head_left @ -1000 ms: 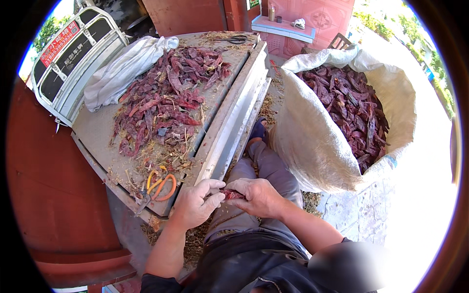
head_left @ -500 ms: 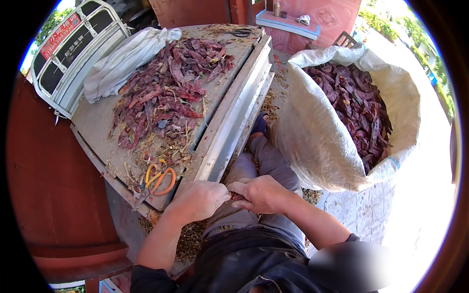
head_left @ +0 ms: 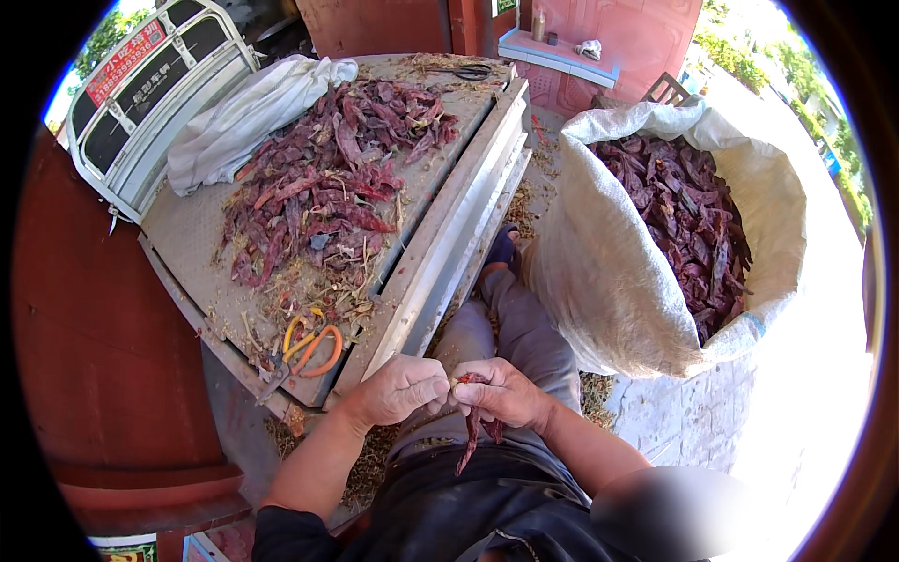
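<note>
My left hand [head_left: 401, 391] and my right hand [head_left: 501, 391] meet over my lap, both pinching one dried red chili [head_left: 473, 433] that hangs down between them. Its top end sits at my fingertips. A pile of dried red chilies [head_left: 323, 183] lies on the flat cart bed [head_left: 187, 244] in front of me. Orange-handled scissors [head_left: 309, 347] rest on the bed's near corner, just left of my left hand.
A large white woven sack [head_left: 609, 281] full of dried chilies [head_left: 688, 220] stands open at my right. A folded white sack [head_left: 248, 112] lies at the bed's far left. Stems and chaff litter the bed and the ground. A red wall [head_left: 94, 356] is at left.
My hands stayed together over my lap and shifted slightly right. The chili now hangs visibly lower below my fingers.
</note>
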Available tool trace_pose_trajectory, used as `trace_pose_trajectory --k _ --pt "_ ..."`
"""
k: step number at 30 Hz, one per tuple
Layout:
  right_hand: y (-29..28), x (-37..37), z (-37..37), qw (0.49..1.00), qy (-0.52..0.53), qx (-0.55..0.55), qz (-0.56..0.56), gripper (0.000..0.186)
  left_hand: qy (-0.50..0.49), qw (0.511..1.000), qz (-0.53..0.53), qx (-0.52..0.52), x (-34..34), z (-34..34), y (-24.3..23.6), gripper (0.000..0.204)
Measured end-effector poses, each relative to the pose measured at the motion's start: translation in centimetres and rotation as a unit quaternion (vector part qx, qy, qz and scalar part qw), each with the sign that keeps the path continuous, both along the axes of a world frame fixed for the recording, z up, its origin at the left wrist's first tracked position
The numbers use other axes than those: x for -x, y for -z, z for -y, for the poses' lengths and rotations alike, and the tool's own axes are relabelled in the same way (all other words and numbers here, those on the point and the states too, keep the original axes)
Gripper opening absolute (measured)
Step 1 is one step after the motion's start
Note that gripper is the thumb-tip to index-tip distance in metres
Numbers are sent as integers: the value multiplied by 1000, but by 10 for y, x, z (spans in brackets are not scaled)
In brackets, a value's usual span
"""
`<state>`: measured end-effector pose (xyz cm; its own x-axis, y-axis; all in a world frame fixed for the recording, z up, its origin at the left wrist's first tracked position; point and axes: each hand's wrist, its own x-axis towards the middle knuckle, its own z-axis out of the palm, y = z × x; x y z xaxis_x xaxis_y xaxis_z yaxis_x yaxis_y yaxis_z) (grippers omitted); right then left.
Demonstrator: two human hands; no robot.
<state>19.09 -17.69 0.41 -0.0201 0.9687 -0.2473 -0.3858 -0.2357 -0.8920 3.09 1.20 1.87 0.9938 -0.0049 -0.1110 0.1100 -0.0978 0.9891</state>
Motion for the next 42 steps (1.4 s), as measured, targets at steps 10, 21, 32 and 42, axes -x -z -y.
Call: trace_pose_trajectory --k 10,21,32,42 --pt "-16 -11 -13 713 -53 -80 695 13 -45 843 146 -516 -13 19 6 19" --pt "-1 -12 12 980 183 50 69 18 -192 965 67 -163 2 29 26 18" --pt "-158 -91 104 768 490 -229 343 26 -144 878 107 -443 -8 21 3 26" --pt "-159 -123 107 505 497 -32 705 37 -272 698 120 -651 -55 -114 -19 25"
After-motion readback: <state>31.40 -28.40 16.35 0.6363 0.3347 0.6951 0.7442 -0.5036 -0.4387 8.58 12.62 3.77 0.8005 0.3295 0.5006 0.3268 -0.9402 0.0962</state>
